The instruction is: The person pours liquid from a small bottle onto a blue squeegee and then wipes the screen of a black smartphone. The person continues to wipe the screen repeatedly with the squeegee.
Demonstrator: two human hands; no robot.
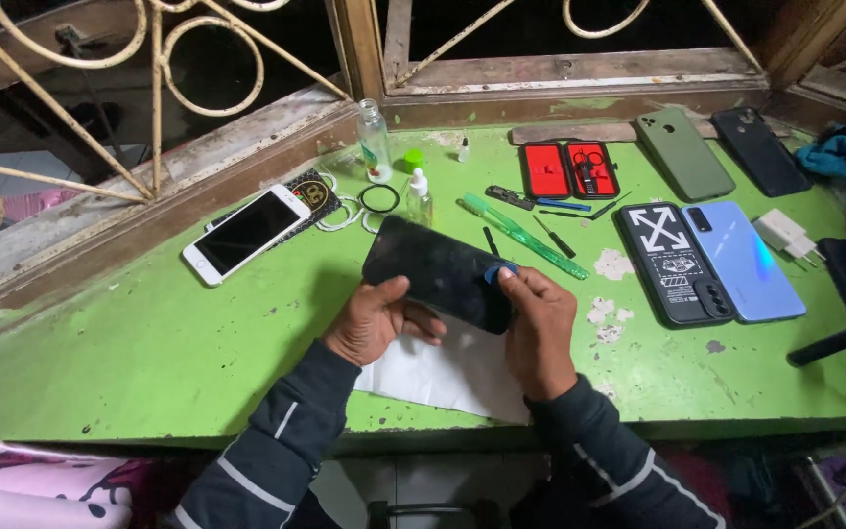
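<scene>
Black phone (438, 272) was held above the white sheet (443, 377) near the tabletop's (149, 343) front edge, left hand (376, 318) gripping its lower edge, right hand (539, 318) pinching a blue pick (497, 273) against its corner. Sliding that pick shallowly along the seam seemed wisest.

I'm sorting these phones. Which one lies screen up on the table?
The white phone at the left, by the window ledge: its dark screen faces up. The phones at the right lie back up, showing their camera lenses.
</scene>
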